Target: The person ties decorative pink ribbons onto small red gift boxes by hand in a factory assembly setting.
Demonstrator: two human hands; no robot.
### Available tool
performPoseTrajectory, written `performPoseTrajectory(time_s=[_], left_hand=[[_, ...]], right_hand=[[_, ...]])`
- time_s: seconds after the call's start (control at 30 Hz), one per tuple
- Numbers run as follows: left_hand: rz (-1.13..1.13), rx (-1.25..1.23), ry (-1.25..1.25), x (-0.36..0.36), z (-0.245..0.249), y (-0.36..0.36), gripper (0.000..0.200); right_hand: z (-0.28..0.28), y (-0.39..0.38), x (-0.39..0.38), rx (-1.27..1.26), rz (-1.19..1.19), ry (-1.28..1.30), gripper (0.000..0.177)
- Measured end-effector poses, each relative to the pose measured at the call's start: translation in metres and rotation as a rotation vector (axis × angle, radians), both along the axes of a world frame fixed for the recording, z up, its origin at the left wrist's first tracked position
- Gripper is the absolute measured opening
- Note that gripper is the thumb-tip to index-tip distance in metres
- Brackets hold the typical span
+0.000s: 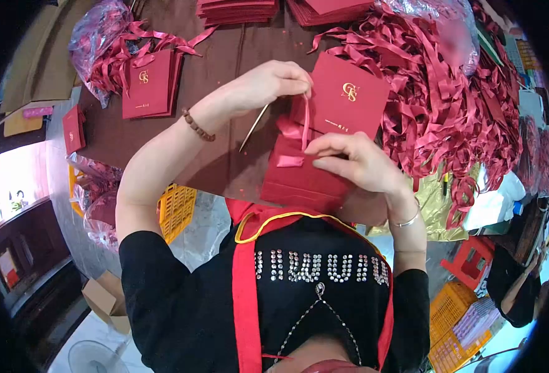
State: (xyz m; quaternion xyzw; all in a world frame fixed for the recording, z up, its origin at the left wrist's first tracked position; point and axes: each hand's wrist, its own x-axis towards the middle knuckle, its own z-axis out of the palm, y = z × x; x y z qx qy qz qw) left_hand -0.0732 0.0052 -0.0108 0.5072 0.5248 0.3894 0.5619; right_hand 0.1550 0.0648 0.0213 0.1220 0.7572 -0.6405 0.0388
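My left hand (283, 81), with a beaded bracelet on the wrist, pinches the upper end of a thin pink-red ribbon (306, 121). The ribbon runs down to my right hand (355, 161), whose thumb and fingers close on it at the lower end. Beneath the hands a red paper bag (305, 186) lies on the table, with a wider piece of ribbon (290, 161) on it. Just above my right hand is another red bag (352, 93) with a gold logo. A thin pointed metal tool (254, 128) lies left of the bags.
A large heap of loose red ribbons (436, 93) covers the table's right side. Stacked red bags (237, 11) stand at the far edge. More logo bags (147, 87) and a plastic bag of ribbons (100, 43) are at left. Yellow crates (178, 211) stand below.
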Motion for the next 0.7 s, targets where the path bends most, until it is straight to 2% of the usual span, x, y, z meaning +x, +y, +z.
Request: performPoseTrajectory(time_s=[0.07,0.17,0.23,0.27,0.5,0.57,0.6,0.7], left_hand=[[0.044,-0.015,-0.017,-0.003,0.000,-0.001,0.021],[0.172,-0.032,-0.095,-0.008,-0.005,-0.003,0.021],[0.311,-0.116,-0.109,-0.012,-0.009,-0.003,0.020],[0.313,-0.039,-0.068,-0.012,-0.010,-0.003,0.021],[0.366,-0.027,0.069,-0.004,-0.005,-0.002,0.026],[0.547,-0.030,-0.087,0.015,0.009,-0.012,0.038],[0.492,-0.092,-0.116,0.015,0.007,-0.019,0.051],[0.461,-0.023,-0.190,0.026,0.004,-0.037,0.057]], right_hand=[[-0.002,0.006,0.000,-0.150,-0.089,-0.015,0.020],[-0.003,0.012,-0.002,-0.229,-0.108,-0.030,0.022],[-0.002,0.013,-0.003,-0.226,-0.106,-0.025,0.023],[-0.001,0.013,-0.004,-0.213,-0.101,-0.043,0.023],[0.010,0.012,-0.011,-0.135,-0.110,-0.098,0.023],[0.013,0.018,-0.012,-0.133,-0.140,-0.044,0.024],[0.015,0.023,-0.014,-0.132,-0.165,0.011,0.024],[0.019,0.044,-0.023,-0.084,-0.166,0.014,0.023]])
